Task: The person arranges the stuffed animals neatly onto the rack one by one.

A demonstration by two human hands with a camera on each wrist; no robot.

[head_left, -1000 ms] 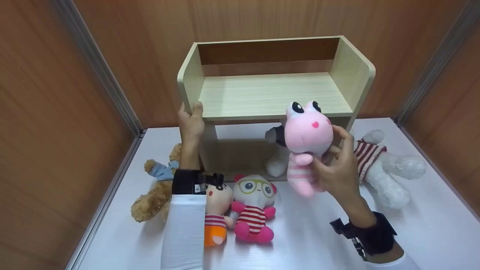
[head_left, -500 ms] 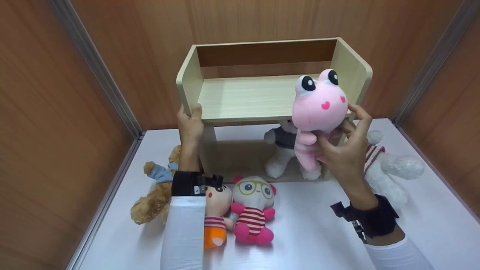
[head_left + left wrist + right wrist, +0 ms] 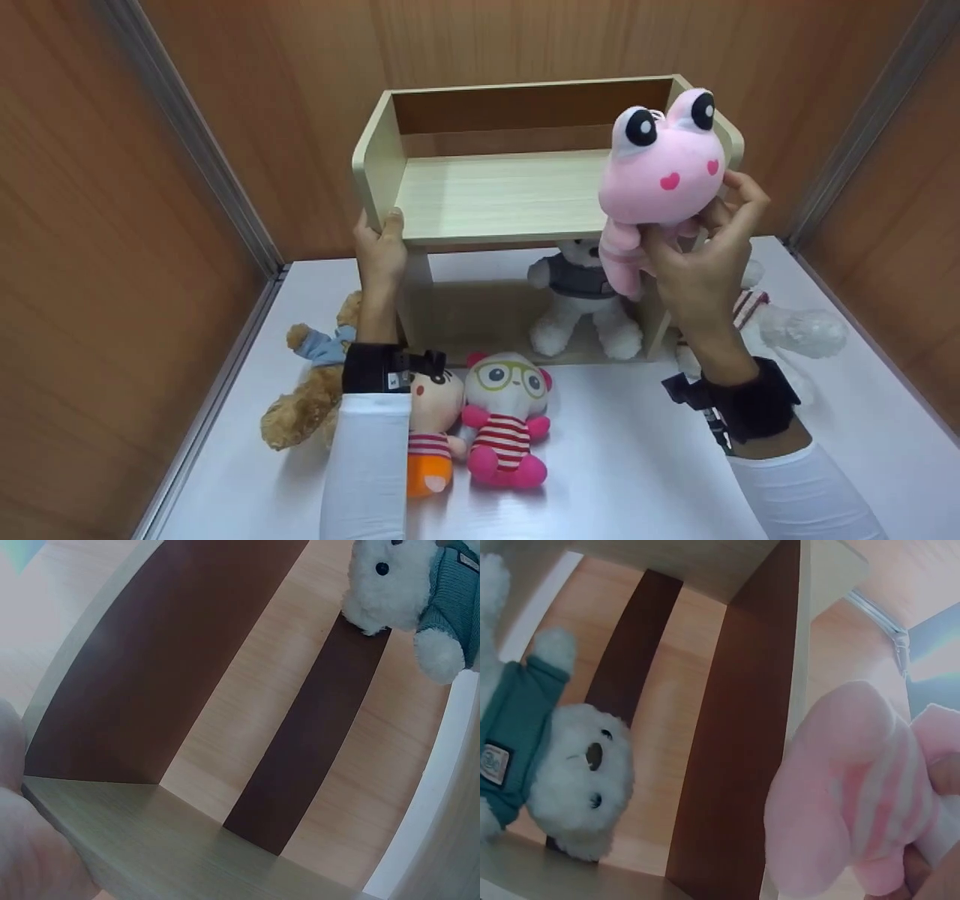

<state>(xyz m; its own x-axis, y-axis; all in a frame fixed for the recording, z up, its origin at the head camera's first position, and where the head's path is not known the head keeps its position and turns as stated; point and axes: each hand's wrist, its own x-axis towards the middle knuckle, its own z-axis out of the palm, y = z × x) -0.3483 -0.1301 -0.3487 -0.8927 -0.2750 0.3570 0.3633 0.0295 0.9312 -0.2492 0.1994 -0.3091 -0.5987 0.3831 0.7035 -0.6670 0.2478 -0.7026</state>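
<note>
In the head view my right hand (image 3: 705, 274) grips a pink plush frog (image 3: 660, 184) by its striped body, thumb in front and fingers behind. The frog is upright, overlapping the right end of the pale wooden shelf unit (image 3: 495, 195). Its striped belly and legs (image 3: 877, 795) show in the right wrist view, beside the shelf board's front edge. My left hand (image 3: 381, 255) holds the unit's left side panel, thumb at the front of the upper board. Below that board stands a white teddy bear (image 3: 589, 304) in a dark sweater, its head partly hidden in the head view.
On the white table (image 3: 615, 465) before the unit lie a panda plush (image 3: 506, 420) with glasses and a doll (image 3: 431, 450) in orange shorts. A brown bear (image 3: 307, 390) lies left; a white plush (image 3: 802, 334) in stripes lies right, partly behind my wrist.
My right hand has lifted the pink frog up and to the right, from in front of the lower compartment to upper shelf height. The left hand stays on the side panel.
</note>
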